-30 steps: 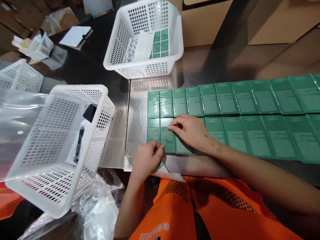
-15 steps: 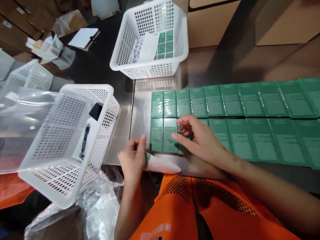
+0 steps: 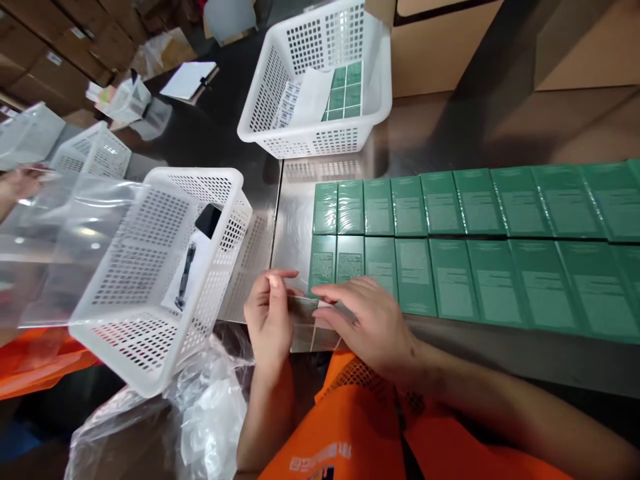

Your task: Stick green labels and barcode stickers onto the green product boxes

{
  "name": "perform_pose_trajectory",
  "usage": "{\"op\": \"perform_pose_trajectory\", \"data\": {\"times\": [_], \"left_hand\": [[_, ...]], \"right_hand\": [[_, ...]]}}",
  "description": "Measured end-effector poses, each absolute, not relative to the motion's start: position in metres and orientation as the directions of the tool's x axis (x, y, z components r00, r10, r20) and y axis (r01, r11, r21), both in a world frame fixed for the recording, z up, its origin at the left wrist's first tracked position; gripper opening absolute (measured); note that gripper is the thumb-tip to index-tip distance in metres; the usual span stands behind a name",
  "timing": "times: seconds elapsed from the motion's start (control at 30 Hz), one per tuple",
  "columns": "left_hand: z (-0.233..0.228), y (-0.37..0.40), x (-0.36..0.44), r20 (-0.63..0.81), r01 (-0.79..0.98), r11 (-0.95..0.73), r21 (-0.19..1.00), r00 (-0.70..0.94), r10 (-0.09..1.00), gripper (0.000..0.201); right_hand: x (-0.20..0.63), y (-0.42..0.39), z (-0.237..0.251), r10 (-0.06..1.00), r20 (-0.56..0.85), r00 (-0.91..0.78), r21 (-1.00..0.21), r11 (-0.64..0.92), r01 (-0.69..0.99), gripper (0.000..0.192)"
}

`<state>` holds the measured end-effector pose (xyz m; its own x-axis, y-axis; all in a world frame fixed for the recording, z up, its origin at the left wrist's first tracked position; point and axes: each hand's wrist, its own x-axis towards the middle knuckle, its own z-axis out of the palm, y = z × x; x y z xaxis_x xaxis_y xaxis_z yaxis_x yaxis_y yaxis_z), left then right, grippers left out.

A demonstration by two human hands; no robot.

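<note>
Low at the table's front edge, my left hand (image 3: 270, 313) is closed with thumb and fingers on a sheet of green labels (image 3: 301, 304), seen nearly edge-on. My right hand (image 3: 367, 320) pinches the white edge on the sheet's right side; whether a single label is between those fingertips I cannot tell. Just beyond the hands lie two rows of film-wrapped green boxes (image 3: 414, 277). The two nearest-left boxes in the front row bear a patterned rectangle on top. My right hand hides the lower ends of some front-row boxes.
At the left stands a white basket (image 3: 233, 230) holding a pen (image 3: 186, 275) and a black object (image 3: 208, 220). Another white basket (image 3: 315, 137) behind contains green label sheets (image 3: 345, 93). A co-worker's hand (image 3: 23, 183) is beside clear plastic (image 3: 95, 220). Cardboard boxes (image 3: 440, 57) stand behind.
My right hand has moved left and down from above the front-row boxes to the sheet. The sheet has tilted in my left hand. A co-worker's hand has come into view at the left.
</note>
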<state>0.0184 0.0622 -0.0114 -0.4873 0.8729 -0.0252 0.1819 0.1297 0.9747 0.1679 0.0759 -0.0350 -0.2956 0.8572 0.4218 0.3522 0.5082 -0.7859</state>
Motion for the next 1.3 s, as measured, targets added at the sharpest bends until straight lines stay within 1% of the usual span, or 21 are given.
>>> {"op": "perform_pose_trajectory", "data": {"times": [0.07, 0.13, 0.23, 0.3, 0.37, 0.53, 0.7, 0.83, 1.0, 1.03, 1.1, 1.17, 1.2, 1.23, 1.27, 1.3], "left_hand": [[-0.007, 0.057, 0.009, -0.112, 0.049, 0.141, 0.989, -0.379, 0.919, 0.045], [-0.004, 0.053, 0.002, -0.147, -0.023, 0.147, 0.989, -0.291, 0.945, 0.039], [-0.002, 0.048, -0.003, -0.138, -0.039, 0.133, 0.990, -0.240, 0.961, 0.027], [-0.001, 0.047, -0.004, -0.112, -0.039, 0.106, 0.994, -0.232, 0.966, 0.026], [-0.001, 0.046, -0.005, -0.102, -0.052, 0.092, 0.994, -0.232, 0.967, 0.026], [0.002, 0.046, -0.010, -0.127, -0.068, 0.112, 0.991, -0.297, 0.947, 0.023], [0.003, 0.046, -0.015, -0.176, -0.088, 0.157, 0.984, -0.279, 0.944, 0.027], [0.005, 0.045, -0.015, -0.187, -0.091, 0.169, 0.981, -0.255, 0.949, 0.033], [0.004, 0.047, -0.020, -0.226, -0.048, 0.224, 0.973, -0.362, 0.904, 0.033], [0.003, 0.049, -0.024, -0.237, -0.054, 0.234, 0.971, -0.385, 0.892, 0.033], [0.003, 0.056, -0.038, -0.259, -0.079, 0.249, 0.965, -0.423, 0.868, 0.034], [0.003, 0.064, -0.053, -0.274, -0.089, 0.262, 0.961, -0.432, 0.859, 0.036], [0.004, 0.069, -0.060, -0.287, -0.081, 0.279, 0.957, -0.415, 0.863, 0.036], [0.005, 0.074, -0.066, -0.303, -0.061, 0.304, 0.951, -0.389, 0.870, 0.036], [0.006, 0.078, -0.068, -0.319, -0.029, 0.331, 0.943, -0.357, 0.878, 0.033], [0.006, 0.081, -0.067, -0.334, 0.016, 0.357, 0.934, -0.318, 0.888, 0.029]], "right_hand": [[0.167, 0.077, -0.036, 0.838, 0.474, -0.270, -0.750, 0.545, 0.375, 0.011], [0.167, 0.078, -0.037, 0.812, 0.529, -0.245, -0.709, 0.582, 0.399, 0.013], [0.164, 0.081, -0.036, 0.757, 0.617, -0.217, -0.615, 0.635, 0.467, 0.017], [0.163, 0.083, -0.034, 0.723, 0.665, -0.186, -0.550, 0.643, 0.532, 0.017], [0.161, 0.083, -0.032, 0.699, 0.695, -0.165, -0.517, 0.647, 0.561, 0.017], [0.156, 0.079, -0.032, 0.682, 0.697, -0.224, -0.491, 0.681, 0.544, 0.019], [0.151, 0.074, -0.036, 0.673, 0.678, -0.297, -0.437, 0.693, 0.573, 0.012], [0.148, 0.073, -0.043, 0.653, 0.664, -0.364, -0.379, 0.713, 0.589, 0.021], [0.150, 0.059, -0.053, 0.598, 0.649, -0.470, -0.330, 0.778, 0.535, 0.016], [0.154, 0.054, -0.052, 0.577, 0.667, -0.471, -0.340, 0.798, 0.497, 0.016], [0.169, 0.046, -0.043, 0.514, 0.702, -0.493, -0.381, 0.856, 0.350, 0.018], [0.192, 0.044, -0.027, 0.502, 0.690, -0.521, -0.487, 0.855, 0.178, 0.023], [0.205, 0.046, -0.017, 0.516, 0.656, -0.551, -0.555, 0.825, 0.111, 0.022], [0.220, 0.051, -0.006, 0.576, 0.599, -0.556, -0.644, 0.759, 0.092, 0.019], [0.234, 0.059, 0.003, 0.602, 0.571, -0.558, -0.689, 0.721, 0.072, 0.010], [0.246, 0.068, 0.010, 0.653, 0.539, -0.532, -0.731, 0.676, 0.090, 0.007]]}}
